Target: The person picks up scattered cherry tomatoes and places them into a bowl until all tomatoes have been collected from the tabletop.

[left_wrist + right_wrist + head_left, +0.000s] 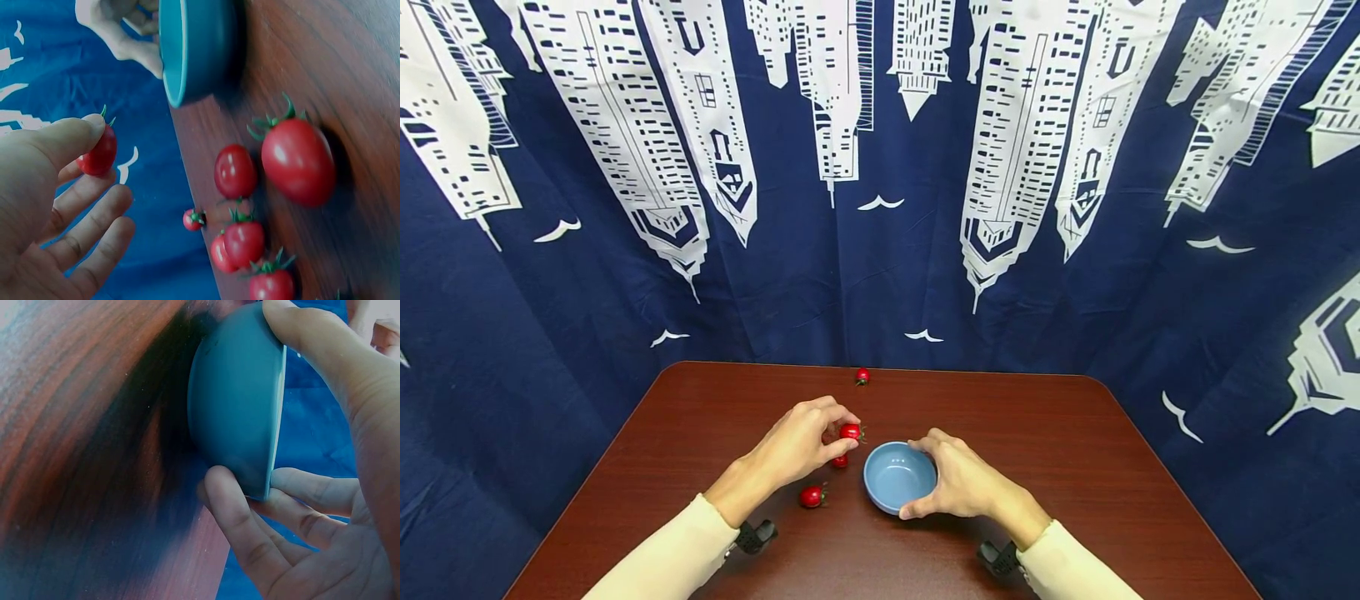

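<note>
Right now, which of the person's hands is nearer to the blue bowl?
Right. The right hand holds the blue bowl by its right side; the left hand is off its left side, pinching a red tomato.

1 bowl (895,475), 2 hands (961,477), 7+ tomatoes (297,162)

Deep blue cloth (835,283) fills the whole upper frame, folks, with white printed skyscrapers (1018,117) pointing upside down from the top edge and little white gull shapes (881,202) scattered among and below them! Down at lower centre, here's the reddish-brown wood-grain table (1075,483), far corners rounded, pale light washing its surface at the left wrist view's upper right.
</note>
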Action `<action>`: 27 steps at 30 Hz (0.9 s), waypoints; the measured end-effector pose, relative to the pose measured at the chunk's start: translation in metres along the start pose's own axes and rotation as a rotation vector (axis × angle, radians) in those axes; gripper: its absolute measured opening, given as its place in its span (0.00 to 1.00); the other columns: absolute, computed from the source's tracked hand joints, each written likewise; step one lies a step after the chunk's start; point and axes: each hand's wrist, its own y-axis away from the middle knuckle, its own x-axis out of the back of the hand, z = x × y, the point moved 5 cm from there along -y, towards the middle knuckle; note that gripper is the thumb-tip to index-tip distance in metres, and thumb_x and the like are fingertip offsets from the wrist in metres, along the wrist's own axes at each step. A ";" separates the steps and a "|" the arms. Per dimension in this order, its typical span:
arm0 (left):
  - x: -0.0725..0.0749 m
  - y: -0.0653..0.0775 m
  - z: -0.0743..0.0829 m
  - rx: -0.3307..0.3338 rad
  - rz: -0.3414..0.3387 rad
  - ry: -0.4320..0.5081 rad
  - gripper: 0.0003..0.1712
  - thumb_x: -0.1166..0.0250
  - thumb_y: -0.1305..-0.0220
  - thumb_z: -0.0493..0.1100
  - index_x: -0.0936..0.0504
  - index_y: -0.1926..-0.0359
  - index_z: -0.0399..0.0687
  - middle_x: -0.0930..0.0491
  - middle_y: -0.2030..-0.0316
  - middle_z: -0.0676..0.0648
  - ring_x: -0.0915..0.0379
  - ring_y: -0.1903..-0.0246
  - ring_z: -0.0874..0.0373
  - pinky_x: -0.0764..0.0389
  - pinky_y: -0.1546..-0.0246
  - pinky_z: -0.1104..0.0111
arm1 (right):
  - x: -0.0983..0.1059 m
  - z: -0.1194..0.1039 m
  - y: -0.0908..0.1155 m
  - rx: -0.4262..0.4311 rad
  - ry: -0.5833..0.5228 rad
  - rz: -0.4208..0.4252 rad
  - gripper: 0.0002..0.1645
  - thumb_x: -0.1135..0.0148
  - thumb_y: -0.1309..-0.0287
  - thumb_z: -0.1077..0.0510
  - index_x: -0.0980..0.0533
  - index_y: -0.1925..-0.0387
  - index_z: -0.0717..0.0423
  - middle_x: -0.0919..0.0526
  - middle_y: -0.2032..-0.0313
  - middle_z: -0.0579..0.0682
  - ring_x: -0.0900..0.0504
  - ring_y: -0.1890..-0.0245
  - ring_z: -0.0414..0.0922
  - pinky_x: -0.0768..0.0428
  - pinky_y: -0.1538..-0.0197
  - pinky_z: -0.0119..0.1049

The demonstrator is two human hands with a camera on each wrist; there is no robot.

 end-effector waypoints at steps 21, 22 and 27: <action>-0.045 -0.019 0.032 -0.075 -0.100 0.106 0.14 0.16 0.27 0.43 0.05 0.44 0.49 0.09 0.55 0.51 0.09 0.58 0.57 0.09 0.54 0.73 | 0.000 0.001 -0.001 -0.013 -0.020 -0.021 0.63 0.03 0.58 0.30 0.16 0.29 0.64 0.14 0.49 0.45 0.12 0.52 0.39 0.11 0.47 0.31; -0.046 -0.020 0.033 -0.071 -0.105 0.109 0.14 0.16 0.27 0.43 0.05 0.44 0.49 0.09 0.54 0.52 0.09 0.57 0.56 0.10 0.54 0.73 | 0.000 0.001 0.000 -0.014 -0.023 -0.023 0.63 0.03 0.58 0.30 0.16 0.29 0.64 0.14 0.50 0.45 0.13 0.52 0.39 0.11 0.48 0.31; -0.053 -0.024 0.038 -0.070 -0.119 0.108 0.15 0.15 0.28 0.44 0.05 0.44 0.50 0.08 0.52 0.52 0.08 0.57 0.55 0.10 0.55 0.73 | 0.000 0.001 0.000 -0.013 -0.031 -0.022 0.62 0.03 0.57 0.30 0.15 0.29 0.62 0.14 0.50 0.45 0.13 0.53 0.39 0.11 0.49 0.30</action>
